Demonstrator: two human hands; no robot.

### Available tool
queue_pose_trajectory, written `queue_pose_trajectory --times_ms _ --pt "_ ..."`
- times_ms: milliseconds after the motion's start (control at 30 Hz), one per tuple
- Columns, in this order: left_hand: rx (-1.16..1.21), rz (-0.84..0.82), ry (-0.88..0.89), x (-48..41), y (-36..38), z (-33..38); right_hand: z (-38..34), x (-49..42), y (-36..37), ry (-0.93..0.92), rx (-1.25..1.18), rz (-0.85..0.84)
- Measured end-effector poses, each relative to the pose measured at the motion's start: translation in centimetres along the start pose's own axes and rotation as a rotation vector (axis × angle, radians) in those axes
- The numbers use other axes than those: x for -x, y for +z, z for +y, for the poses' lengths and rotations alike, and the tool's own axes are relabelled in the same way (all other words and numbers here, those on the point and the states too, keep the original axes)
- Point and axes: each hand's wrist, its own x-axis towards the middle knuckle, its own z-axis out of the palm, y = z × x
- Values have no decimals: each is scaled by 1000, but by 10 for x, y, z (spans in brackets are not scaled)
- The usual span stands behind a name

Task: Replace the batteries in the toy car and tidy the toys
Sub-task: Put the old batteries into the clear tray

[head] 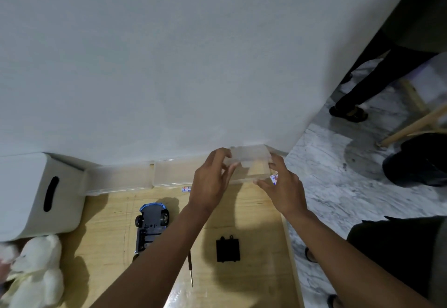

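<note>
Head view, hands [210,184] gripping box [251,157], "A" battery [186,189]

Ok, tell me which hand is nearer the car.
Left. The left hand grips the left end of the box, up and right of the car; the right hand holds the box's other end, farther right.

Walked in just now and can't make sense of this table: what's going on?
A person holds a small clear box at the back of the wooden table, left hand and right hand gripping its ends. A battery shows by the right fingers; whether it is inside the box is unclear. The blue toy car lies upside down, a black cover plate and a screwdriver lying apart beside it. A second battery lies near the wall.
</note>
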Motion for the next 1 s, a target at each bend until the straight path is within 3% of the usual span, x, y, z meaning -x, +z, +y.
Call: queue_pose_trajectory --times_ms 100,267,367,500,733,867,1000 --pt "71 72 22 -1 -1 5 2 2 1 -2 -1 2" --pt "-100 -136 103 14 3 -7 -1 3 -1 7 26 0" --pt "-111 -168 100 16 7 -11 -3 3 -1 15 36 -7" --pt "-189 -144 110 17 10 -15 -6 4 -5 31 33 -38" --pt "-16 -101 -18 14 3 -11 11 4 -14 33 -54 -90" --pt "31 26 -94 4 3 -3 7 2 -9 49 -139 -43" --pt "19 69 2 2 -3 -1 -1 2 -6 19 -139 -26"
